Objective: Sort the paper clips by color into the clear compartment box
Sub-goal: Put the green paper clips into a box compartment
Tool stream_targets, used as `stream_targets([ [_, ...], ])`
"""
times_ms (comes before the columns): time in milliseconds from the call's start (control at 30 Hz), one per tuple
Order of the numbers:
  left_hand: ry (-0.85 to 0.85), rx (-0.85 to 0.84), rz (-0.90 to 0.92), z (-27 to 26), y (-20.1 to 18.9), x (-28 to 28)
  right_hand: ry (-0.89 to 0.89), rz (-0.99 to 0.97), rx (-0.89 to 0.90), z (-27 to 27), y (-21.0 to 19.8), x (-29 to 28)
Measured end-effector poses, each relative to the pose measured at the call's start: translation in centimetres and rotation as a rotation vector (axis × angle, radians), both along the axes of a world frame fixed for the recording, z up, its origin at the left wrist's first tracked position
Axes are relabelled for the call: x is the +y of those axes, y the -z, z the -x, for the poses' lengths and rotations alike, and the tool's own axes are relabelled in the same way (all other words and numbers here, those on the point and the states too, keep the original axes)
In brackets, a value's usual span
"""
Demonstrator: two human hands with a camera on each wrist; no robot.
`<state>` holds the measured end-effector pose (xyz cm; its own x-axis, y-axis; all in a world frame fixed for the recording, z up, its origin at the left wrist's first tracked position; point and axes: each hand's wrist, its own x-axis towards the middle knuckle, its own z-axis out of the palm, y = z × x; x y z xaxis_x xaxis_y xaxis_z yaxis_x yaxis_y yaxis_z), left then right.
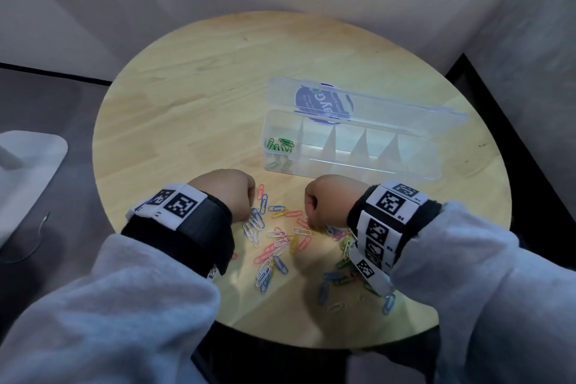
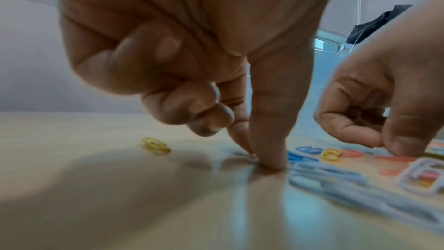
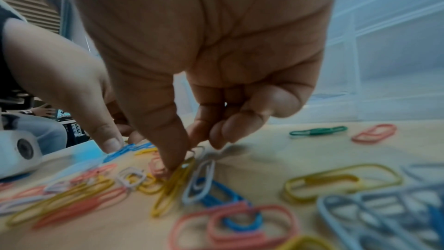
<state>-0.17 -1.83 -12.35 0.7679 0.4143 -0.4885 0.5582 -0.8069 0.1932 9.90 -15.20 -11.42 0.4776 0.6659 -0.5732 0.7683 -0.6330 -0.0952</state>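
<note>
the right hand (image 3: 204, 75) is lowered into the loose paper clips (image 1: 277, 240), its thumb and forefinger brought together on a yellow clip (image 3: 173, 185) whose long axis runs back from the fingertips toward the wrist. the left hand (image 2: 182, 60) is pressed to the table (image 1: 187, 97) just beside the pile, thumb and forefinger tips nearly closed; whether a clip is caught there cannot be told. the clear compartment box (image 1: 349, 162), with green clips (image 1: 280, 146) in its left end cell, lies ahead of both grips, nearer the right hand.
</note>
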Motion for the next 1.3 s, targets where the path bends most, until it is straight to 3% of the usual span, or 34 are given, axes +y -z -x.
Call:
stream_targets([
  [167,-0.008,0.032,0.004,0.0,-0.3,-0.2,0.074,-0.073,0.087,-0.2,0.0,-0.5],
  [433,-0.018,0.01,0.058,0.6,-0.9,0.2,0.454,-0.315,0.446,-1.5,-0.3,-2.4],
  [567,-0.033,-0.038,0.234,0.9,-1.6,1.2,0.7,-0.476,0.764,-1.8,-0.4,-3.1],
  [700,-0.105,-0.164,0.453,1.3,-2.1,2.0,0.814,-0.522,0.891,-1.8,-0.7,-3.4],
  [867,-0.244,-0.227,0.69,1.5,-3.6,1.7,0.924,-0.555,0.873,-1.4,-0.6,-3.3],
  [1000,-0.414,-0.324,0.85,2.5,-4.5,1.5,0.909,-0.567,0.8,-0.6,-1.2,-3.4],
  [1167,-0.542,-0.335,0.969,4.0,-4.9,0.7,0.535,-0.245,0.266,-0.4,-1.3,-4.9],
  [1300,-0.541,-0.23,0.777,3.5,-4.0,-0.2,0.452,-0.143,0.129,0.6,-1.4,-5.4],
])
